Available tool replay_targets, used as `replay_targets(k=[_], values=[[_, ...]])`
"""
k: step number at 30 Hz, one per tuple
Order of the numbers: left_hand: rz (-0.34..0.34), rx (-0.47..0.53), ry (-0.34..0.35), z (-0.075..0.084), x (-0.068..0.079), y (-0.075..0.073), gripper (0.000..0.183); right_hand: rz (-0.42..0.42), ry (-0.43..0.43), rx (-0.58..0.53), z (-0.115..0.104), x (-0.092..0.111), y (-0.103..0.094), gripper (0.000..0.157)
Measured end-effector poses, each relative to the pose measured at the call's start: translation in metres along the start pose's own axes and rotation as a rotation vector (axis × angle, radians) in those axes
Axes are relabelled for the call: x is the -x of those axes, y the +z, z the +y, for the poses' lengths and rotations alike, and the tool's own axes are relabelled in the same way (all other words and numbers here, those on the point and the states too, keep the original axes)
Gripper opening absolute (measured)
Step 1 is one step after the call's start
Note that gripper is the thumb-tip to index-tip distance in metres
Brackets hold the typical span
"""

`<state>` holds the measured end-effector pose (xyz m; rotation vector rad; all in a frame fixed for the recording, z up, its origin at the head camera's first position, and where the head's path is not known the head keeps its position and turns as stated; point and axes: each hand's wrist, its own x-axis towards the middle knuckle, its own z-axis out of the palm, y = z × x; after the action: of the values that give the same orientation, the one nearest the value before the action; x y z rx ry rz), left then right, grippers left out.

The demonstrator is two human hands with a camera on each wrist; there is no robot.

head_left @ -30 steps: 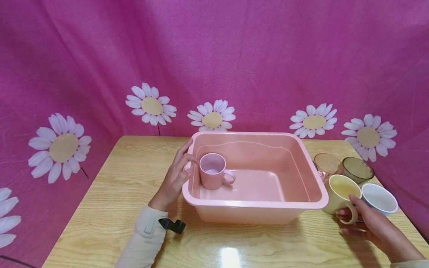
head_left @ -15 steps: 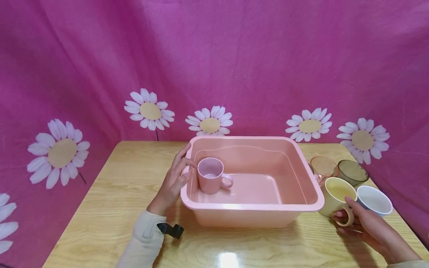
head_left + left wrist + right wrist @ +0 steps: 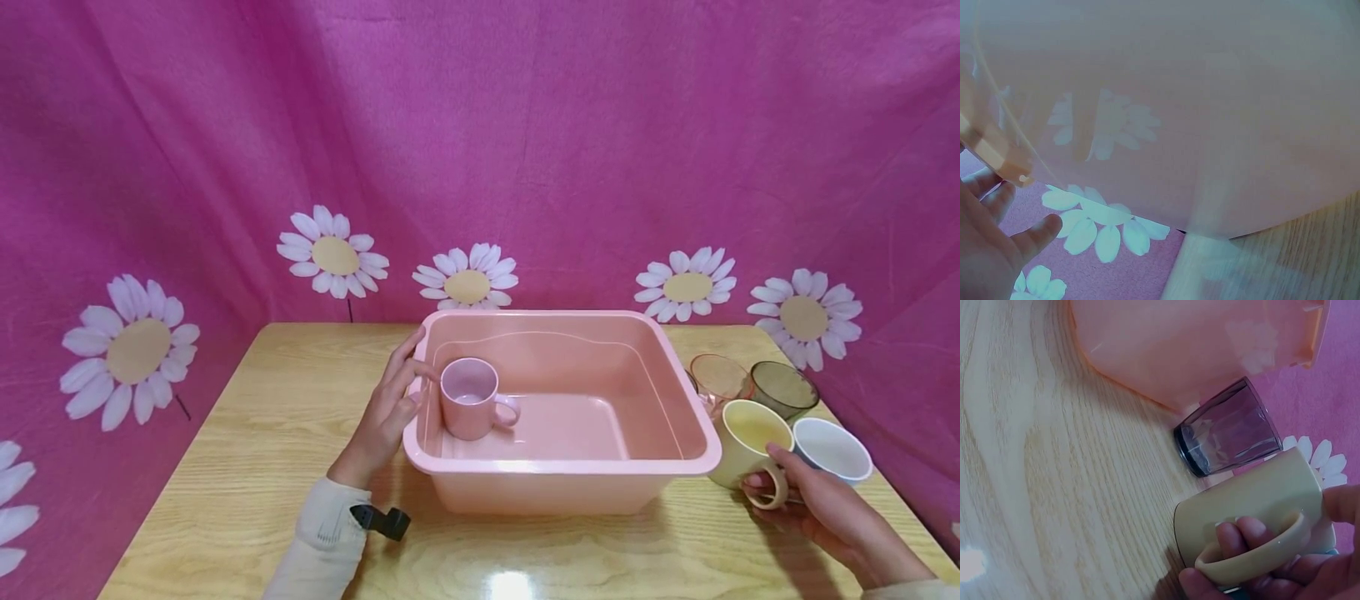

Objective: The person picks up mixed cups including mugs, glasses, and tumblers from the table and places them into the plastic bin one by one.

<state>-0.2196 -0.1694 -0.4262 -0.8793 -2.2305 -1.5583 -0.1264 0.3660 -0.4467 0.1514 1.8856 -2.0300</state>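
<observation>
My left hand (image 3: 382, 421) rests on the left rim of a pink plastic basin (image 3: 562, 467), its fingers lying along and over the edge. Inside the basin, near that hand, a pink mug (image 3: 467, 412) stands upright with its handle to the right. At the basin's right side my right hand (image 3: 821, 504) grips a pale yellow mug (image 3: 738, 454). Two of its fingers pass through the handle in the right wrist view, and the thumb lies at the mug's rim. The yellow mug (image 3: 1247, 500) is upright, close over the table.
Around the yellow mug stand an orange-tinted glass (image 3: 718, 377), an olive glass (image 3: 783, 392) and a white-lined cup (image 3: 832, 450). A dark-based clear glass (image 3: 1235, 431) sits between basin and mug. Behind the wooden table (image 3: 300, 383) hangs a magenta cloth (image 3: 570, 150) with daisies.
The head view has tilted, so the scene sits slightly lower and further left. My right fingers have drawn in at the yellow mug's handle. The left hand stays on the rim.
</observation>
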Motion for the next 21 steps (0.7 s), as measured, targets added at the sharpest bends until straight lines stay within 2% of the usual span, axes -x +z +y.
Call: replay_targets(k=[7, 9, 16, 21], values=[[0.004, 0.007, -0.014, 0.0, 0.0, 0.0, 0.026, 0.065, 0.012, 0.007, -0.002, -0.002, 0.0, 0.034], [0.003, 0.005, -0.011, 0.001, 0.0, 0.0, 0.028, 0.054, 0.0, -0.006, 0.0, -0.001, 0.0, 0.032], [0.001, -0.003, -0.01, 0.0, 0.0, -0.001, 0.026, -0.048, -0.027, -0.047, 0.004, 0.004, -0.001, 0.039], [0.001, -0.003, 0.015, -0.001, -0.001, 0.0, 0.028, -0.08, -0.023, -0.05, 0.005, 0.01, -0.001, 0.039]])
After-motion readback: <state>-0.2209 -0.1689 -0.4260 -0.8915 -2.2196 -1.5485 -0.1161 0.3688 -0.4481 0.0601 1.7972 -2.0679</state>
